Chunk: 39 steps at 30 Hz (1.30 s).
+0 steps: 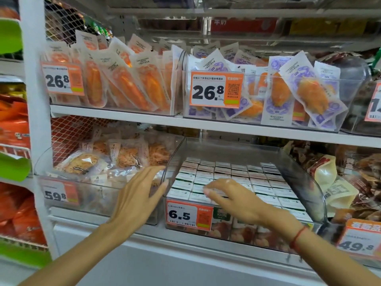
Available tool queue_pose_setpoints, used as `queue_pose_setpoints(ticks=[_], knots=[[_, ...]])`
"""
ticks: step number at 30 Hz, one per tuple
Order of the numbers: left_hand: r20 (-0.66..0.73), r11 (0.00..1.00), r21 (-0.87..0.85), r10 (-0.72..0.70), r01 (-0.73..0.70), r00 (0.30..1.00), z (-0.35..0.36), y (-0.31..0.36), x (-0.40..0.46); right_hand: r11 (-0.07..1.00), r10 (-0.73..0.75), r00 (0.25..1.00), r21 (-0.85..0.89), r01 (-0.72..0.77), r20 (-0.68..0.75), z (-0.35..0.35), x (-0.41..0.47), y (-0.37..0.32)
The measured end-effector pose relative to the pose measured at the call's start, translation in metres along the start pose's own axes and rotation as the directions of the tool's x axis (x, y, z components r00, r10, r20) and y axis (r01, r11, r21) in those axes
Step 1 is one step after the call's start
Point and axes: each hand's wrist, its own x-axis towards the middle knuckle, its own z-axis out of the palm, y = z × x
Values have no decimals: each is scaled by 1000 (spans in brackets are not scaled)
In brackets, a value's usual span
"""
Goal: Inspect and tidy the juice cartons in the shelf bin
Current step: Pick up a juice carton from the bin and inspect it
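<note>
This is a shop, a grocery aisle. White shelves (226,125) carry clear bins (305,182) of packaged snacks (123,83) and cartons (237,178). Orange price tags (215,89) with printed prices, barcodes and a QR code hang on the bin fronts.

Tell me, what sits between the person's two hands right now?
In the head view, the clear bin's left wall stands between the left hand, outside it, and the right hand, whose fingers rest on the front juice cartons.
</note>
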Motion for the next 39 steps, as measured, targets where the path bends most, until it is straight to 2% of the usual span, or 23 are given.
queue_pose_setpoints(ticks=[2, 6, 11, 17, 21, 24, 28, 34, 39], knots=[[21, 997, -44, -61, 62, 998, 3, -7, -10, 998, -23, 999, 53, 21, 45, -2, 28, -5], [28, 993, -89, -70, 72, 997, 7, -11, -21, 997, -39, 997, -64, 43, 61, 8, 86, -7], [11, 990, -124, -61, 62, 998, 9, -13, -22, 994, -39, 994, -97, 49, 101, 16, 118, -4], [17, 989, -126, -71, 73, 997, 12, -17, -22, 988, -153, 982, 48, 148, 109, 14, 113, 5], [25, 988, -136, -72, 75, 997, 13, -17, -23, 992, -101, 990, 84, 93, 103, 10, 122, 8], [25, 987, -140, -72, 75, 997, 13, -17, -23, 999, 8, 997, 31, -11, 71, 13, 134, 14], [15, 987, -144, -72, 73, 997, 12, -16, -24, 987, 129, 977, -112, -111, 172, 9, 149, 18], [13, 985, -148, -84, 85, 996, 12, -14, -24, 939, 151, 942, -343, -41, 299, -4, 162, 9], [12, 985, -153, -81, 82, 997, 13, -14, -24, 956, 99, 962, -292, -20, 256, 3, 159, 13]])
